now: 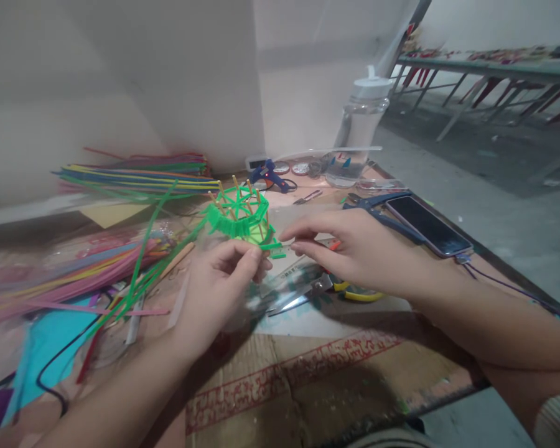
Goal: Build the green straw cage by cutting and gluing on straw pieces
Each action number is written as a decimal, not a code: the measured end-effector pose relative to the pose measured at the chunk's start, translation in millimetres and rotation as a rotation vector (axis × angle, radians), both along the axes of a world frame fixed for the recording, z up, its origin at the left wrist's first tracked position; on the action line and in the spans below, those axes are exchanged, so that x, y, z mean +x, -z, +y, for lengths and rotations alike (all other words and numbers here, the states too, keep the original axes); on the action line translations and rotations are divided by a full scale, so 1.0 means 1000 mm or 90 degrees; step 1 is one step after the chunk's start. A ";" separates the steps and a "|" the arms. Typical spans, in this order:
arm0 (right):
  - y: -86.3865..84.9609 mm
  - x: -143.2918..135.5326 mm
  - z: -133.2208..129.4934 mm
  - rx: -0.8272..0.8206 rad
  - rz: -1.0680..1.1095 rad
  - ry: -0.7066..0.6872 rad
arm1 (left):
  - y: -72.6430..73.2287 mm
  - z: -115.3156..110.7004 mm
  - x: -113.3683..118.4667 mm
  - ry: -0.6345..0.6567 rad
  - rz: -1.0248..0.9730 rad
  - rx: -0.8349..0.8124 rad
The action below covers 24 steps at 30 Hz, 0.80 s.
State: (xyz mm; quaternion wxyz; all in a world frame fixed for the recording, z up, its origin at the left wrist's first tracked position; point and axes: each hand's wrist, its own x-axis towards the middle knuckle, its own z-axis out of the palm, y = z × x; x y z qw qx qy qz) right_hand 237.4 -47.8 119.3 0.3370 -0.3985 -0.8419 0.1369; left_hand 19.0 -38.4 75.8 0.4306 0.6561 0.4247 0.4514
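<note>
My left hand (231,274) pinches a short green strip (271,246) between thumb and fingers, near the middle of the view. Just right of it, my right hand (329,239) is held with thumb and forefinger close together at the strip's far end; whatever may be between those fingertips is too small to make out. Beyond my left hand stands a round green craft piece (238,214) with several upright wooden sticks and a fringe of green strips. Scissors (308,294) and a clear ruler (294,270) lie below my hands.
Bundles of coloured pipe cleaners (140,174) lie at the left. A blue glue gun (270,176), a water bottle (358,127) and a tray-like clear item stand behind. Blue-handled pliers (378,208) and a phone (429,225) are at the right, near the table's edge.
</note>
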 end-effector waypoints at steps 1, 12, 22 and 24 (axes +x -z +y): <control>0.000 0.000 0.000 0.002 0.001 -0.001 | 0.000 0.000 0.000 -0.001 0.002 0.001; 0.002 -0.003 0.000 -0.019 -0.003 0.011 | 0.005 0.001 -0.001 0.010 -0.013 0.001; 0.011 -0.006 0.007 -0.050 -0.056 0.011 | 0.003 0.004 -0.005 0.014 0.271 0.275; 0.023 -0.009 0.012 -0.053 -0.083 0.007 | 0.006 0.010 -0.007 0.014 0.366 0.421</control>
